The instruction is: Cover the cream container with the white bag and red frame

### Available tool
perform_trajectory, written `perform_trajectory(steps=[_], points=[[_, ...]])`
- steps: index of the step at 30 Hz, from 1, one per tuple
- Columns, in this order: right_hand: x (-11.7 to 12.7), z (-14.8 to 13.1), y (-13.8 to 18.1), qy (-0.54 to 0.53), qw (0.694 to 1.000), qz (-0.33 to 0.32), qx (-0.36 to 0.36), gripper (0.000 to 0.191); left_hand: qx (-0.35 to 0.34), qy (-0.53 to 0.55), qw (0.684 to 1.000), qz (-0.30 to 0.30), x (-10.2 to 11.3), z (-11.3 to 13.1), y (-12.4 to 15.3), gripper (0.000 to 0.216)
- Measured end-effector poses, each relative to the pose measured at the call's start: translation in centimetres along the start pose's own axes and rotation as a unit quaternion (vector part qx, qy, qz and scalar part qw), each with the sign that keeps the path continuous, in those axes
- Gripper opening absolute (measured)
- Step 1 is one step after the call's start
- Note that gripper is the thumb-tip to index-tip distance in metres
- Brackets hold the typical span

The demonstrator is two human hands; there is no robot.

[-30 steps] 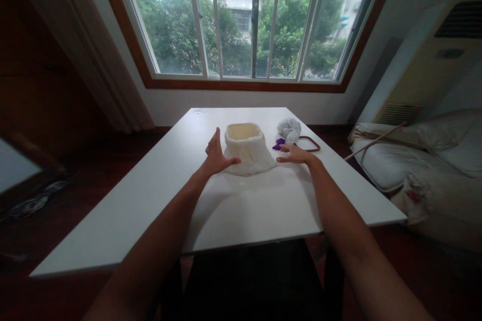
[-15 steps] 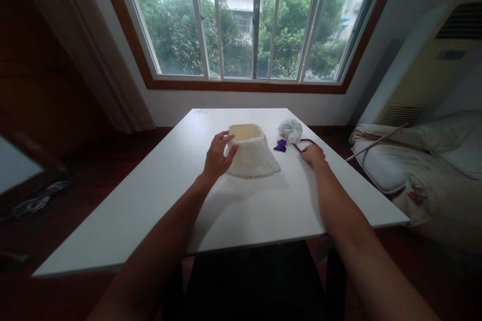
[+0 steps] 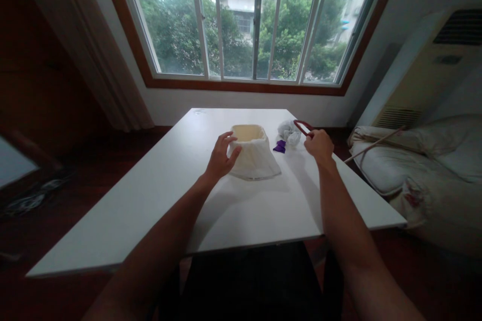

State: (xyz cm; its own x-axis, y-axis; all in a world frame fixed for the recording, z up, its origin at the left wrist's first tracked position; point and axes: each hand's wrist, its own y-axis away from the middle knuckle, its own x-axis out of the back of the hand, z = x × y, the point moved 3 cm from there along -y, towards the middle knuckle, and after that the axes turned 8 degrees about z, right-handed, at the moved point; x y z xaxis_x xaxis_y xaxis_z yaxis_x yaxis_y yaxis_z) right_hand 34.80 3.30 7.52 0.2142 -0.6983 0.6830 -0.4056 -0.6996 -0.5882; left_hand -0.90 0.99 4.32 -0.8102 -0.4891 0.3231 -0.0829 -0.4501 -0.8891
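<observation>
A cream fabric basket (image 3: 253, 153) with a white cloth skirt stands near the middle of the white table (image 3: 241, 205). My left hand (image 3: 222, 154) curls its fingers against the basket's left side near the rim. My right hand (image 3: 319, 144) is closed on a dark red loop (image 3: 302, 126) and holds it lifted off the table. Just beyond lie a crumpled white cloth (image 3: 289, 131) and a small purple piece (image 3: 279, 147).
A large window fills the wall behind the table. A beige air conditioner (image 3: 425, 65) stands at the right, with a pale cushioned seat (image 3: 422, 170) below it. Dark wooden floor surrounds the table, and a curtain hangs at the left.
My right hand reached right to the red loop, closed on it and raised it off the table. My left hand moved from the table beside the basket up onto the basket's side.
</observation>
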Motion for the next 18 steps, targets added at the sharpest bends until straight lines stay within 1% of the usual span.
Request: perform_trajectory(steps=[1, 2, 5, 7, 9, 12, 15, 18], points=[[0.3, -1.4, 0.5, -0.051, 0.997, 0.044, 0.047, 0.025, 0.004, -0.009, 1.0, 0.0, -0.1, 0.2, 0.0, 0.03], [0.4, -2.8, 1.1, -0.109, 0.987, 0.074, 0.094, 0.025, 0.011, -0.02, 1.0, -0.001, -0.1, 0.5, 0.0, 0.03], [0.0, -6.5, 3.2, -0.269, 0.935, 0.105, 0.204, 0.02, 0.056, -0.042, 0.997, -0.012, -0.3, 1.0, 0.2, 0.036], [-0.3, -8.4, 4.5, -0.327, 0.904, 0.105, 0.255, 0.018, 0.082, -0.036, 0.996, -0.021, -0.3, 1.2, 0.3, 0.04], [-0.5, -9.7, 5.6, -0.353, 0.885, 0.099, 0.286, 0.018, 0.089, -0.018, 0.996, -0.022, -0.4, 1.1, 0.4, 0.042], [-0.7, -10.8, 6.7, -0.368, 0.872, 0.09, 0.311, 0.018, 0.075, 0.024, 0.997, 0.005, -0.4, 0.7, 0.3, 0.046], [-1.0, -11.2, 7.2, -0.374, 0.864, 0.075, 0.33, 0.02, 0.078, 0.056, 0.994, 0.042, -0.2, 0.2, 0.2, 0.054], [-1.2, -11.2, 7.3, -0.378, 0.858, 0.064, 0.342, 0.021, 0.082, 0.032, 0.994, 0.06, 0.1, 0.1, 0.1, 0.056]])
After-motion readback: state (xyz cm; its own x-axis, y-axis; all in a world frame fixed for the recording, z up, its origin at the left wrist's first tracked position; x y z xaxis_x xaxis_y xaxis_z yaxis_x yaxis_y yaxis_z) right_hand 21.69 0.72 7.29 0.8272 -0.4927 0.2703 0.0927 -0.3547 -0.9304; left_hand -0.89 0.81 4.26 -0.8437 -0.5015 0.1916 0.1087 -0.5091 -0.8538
